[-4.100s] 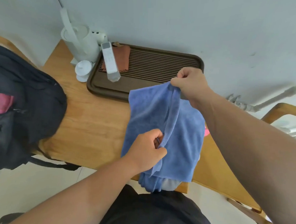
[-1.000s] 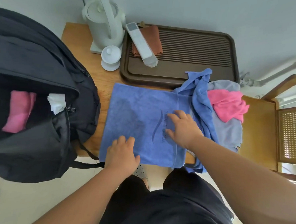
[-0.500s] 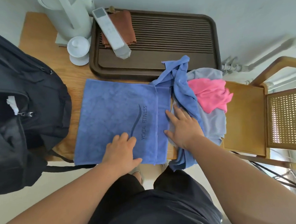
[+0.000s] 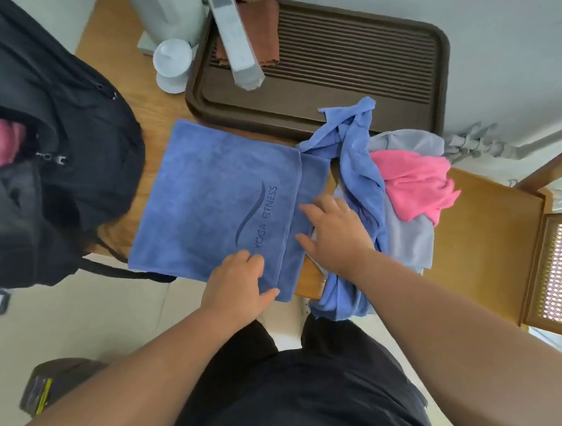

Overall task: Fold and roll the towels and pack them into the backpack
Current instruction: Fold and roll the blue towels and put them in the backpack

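Now that the blue towel [image 4: 215, 193] is out of the air and down on the table [image 4: 118, 57], the fold is ready to be finished. Left of the brown tray [image 4: 440, 74], the black backpack [image 4: 64, 169] gapes open with a pink roll [image 4: 0, 146] already inside. Directly in front of the tray lies the blue towel, printed side up, with a narrower flap showing along its right edge. Four seconds ago both hands pinched this towel in mid-air; a second ago it was already flat. The left hand [image 4: 237, 282] presses the towel's near edge, the edge farthest from the tray, with knuckles bent and thumb out, grasping nothing. The right hand [image 4: 334, 235], which a second ago rested on the lettering, has slid onto the flap and lies there relaxed with its fingers spread. By my reading the smoothing is nearly done and a further fold or the roll comes next. At the tray's front right corner a crumpled blue towel [image 4: 360, 165], a pink towel [image 4: 411, 187] and a grey towel [image 4: 408, 245] wait unfolded, so most of the job remains.
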Available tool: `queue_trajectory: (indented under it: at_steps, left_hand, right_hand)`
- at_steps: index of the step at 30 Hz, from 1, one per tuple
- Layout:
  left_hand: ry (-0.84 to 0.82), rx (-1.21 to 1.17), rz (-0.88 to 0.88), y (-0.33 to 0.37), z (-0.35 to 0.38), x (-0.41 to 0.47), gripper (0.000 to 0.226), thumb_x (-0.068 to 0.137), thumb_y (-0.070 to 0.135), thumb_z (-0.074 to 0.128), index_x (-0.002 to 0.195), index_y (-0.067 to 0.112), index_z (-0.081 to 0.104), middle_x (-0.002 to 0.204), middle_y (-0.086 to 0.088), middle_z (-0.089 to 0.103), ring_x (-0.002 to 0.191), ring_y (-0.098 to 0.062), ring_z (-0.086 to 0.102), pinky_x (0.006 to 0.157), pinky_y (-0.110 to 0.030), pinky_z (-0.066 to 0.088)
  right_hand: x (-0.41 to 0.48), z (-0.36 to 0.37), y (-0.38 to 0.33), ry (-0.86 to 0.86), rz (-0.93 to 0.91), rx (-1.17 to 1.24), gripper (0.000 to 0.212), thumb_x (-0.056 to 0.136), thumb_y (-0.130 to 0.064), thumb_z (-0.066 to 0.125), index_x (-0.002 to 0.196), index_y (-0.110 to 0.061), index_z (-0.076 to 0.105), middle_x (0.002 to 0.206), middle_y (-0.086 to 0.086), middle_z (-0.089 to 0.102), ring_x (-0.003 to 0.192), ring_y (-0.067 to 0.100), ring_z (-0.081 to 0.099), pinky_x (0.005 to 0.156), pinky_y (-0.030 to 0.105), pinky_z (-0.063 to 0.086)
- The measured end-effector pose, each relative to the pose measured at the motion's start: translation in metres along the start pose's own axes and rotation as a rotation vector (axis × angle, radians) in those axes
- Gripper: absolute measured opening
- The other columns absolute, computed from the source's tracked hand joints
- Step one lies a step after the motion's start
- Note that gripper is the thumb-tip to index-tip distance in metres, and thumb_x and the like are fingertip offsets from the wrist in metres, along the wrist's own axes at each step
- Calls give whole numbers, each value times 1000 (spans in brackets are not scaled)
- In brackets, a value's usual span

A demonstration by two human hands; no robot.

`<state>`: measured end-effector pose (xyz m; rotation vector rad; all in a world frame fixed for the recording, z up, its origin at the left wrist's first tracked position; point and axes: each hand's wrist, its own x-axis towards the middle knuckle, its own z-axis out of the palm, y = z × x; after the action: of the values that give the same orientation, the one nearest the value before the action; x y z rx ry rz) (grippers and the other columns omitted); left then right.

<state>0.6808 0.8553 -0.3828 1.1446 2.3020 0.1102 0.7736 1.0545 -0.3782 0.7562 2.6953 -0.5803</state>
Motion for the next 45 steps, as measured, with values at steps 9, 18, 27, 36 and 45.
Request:
queue_trajectory:
  at_steps: [9, 18, 27, 36, 45]
  left_hand:
    - [37, 29, -97, 16, 32, -7, 39, 83, 38, 71, 94, 21, 38, 98, 0, 42, 90, -22, 48, 70, -37, 51]
    - [112, -46, -101, 14, 31, -10, 19, 81, 13, 64, 81, 17, 45, 85, -1, 46, 76, -22, 46, 58, -35, 40]
    - [137, -218, -75, 7, -14, -24, 34, 76, 7, 60, 62, 23, 33, 67, 5, 44, 64, -19, 43, 49, -28, 27]
    - [-71, -163, 44, 40, 6, -18, 34, 83, 16, 61, 65, 26, 34, 68, 5, 44, 63, -16, 44, 52, -25, 27]
    - [-158, -122, 13, 40, 26, -3, 13, 95, 21, 61, 85, 26, 54, 86, 5, 60, 77, -15, 56, 60, -22, 39]
  right_hand:
    - [59, -15, -22, -90, 112, 168, 78, 89, -58, 60, 154, -27, 31, 159, 6, 27, 145, 33, 22, 116, 46, 30]
    - [77, -21, -25, -106, 216, 404, 64, 95, -47, 58, 151, -20, 42, 162, -4, 24, 146, 28, 22, 118, 45, 27]
    - [62, -42, -29, 73, 136, 802, 19, 95, -9, 51, 76, -8, 50, 106, -6, 42, 80, 10, 43, 71, 25, 37]
    - [45, -32, 6, 53, 164, 536, 20, 96, -24, 58, 81, -13, 55, 126, 1, 40, 95, 10, 45, 82, 24, 40]
    - [50, -19, 13, -57, 148, 361, 52, 91, -34, 66, 132, -5, 54, 161, 9, 21, 142, 26, 33, 112, 31, 32]
